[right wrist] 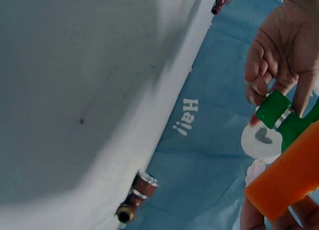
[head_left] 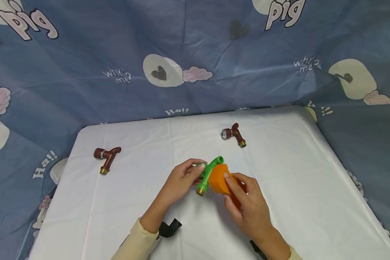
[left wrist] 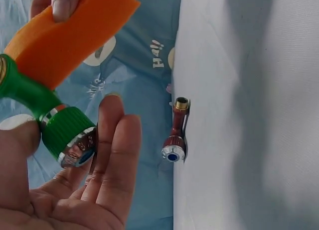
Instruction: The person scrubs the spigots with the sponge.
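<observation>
My left hand (head_left: 182, 180) pinches a green tap (head_left: 209, 173) by its ridged knob, thumb on one side and fingers on the other. The tap is held above the table, its brass threaded end pointing down toward me and its spout away. In my right hand (head_left: 249, 206) is an orange sponge (head_left: 218, 179), gripped between thumb and fingers. The sponge lies against the tap's body, as the left wrist view also shows, where the knob (left wrist: 67, 133) has a silver cap with a blue centre.
On the white-covered table (head_left: 143, 151) lie two brown taps with brass threads: one brown tap (head_left: 109, 159) to the left, another brown tap (head_left: 237, 135) at the back right. A blue printed cloth (head_left: 117, 97) hangs behind the table. Black straps (head_left: 170, 228) are at the wrists.
</observation>
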### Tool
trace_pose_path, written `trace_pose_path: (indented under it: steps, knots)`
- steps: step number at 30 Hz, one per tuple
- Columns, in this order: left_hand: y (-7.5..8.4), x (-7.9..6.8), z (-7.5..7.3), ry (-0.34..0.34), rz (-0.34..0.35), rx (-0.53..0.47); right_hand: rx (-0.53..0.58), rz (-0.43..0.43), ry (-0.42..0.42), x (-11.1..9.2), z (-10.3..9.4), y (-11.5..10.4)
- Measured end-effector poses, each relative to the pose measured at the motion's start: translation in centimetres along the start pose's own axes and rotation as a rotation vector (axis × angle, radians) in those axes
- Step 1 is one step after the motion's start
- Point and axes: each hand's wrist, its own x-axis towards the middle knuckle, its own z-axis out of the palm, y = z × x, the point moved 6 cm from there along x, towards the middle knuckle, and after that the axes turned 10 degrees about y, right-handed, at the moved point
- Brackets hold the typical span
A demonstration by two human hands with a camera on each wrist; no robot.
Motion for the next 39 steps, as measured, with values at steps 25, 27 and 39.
trace_pose_path:
  steps: [25, 27, 39]
  knots:
    - [-0.2, 0.9, -1.7, 0.056, -0.008, -0.151, 0.301, 0.013, -0.06, 1.5, -1.5, -1.6]
    - [-0.2, 0.9, -1.6, 0.043, -0.001, -0.171, 0.308, -0.005, -0.051, 2.1, -1.7, -1.8]
    - [0.1, 0.7, -1.3, 0.03, 0.03, -0.055, 0.204, -0.054, -0.181, 3.7, -1.0, -2.2]
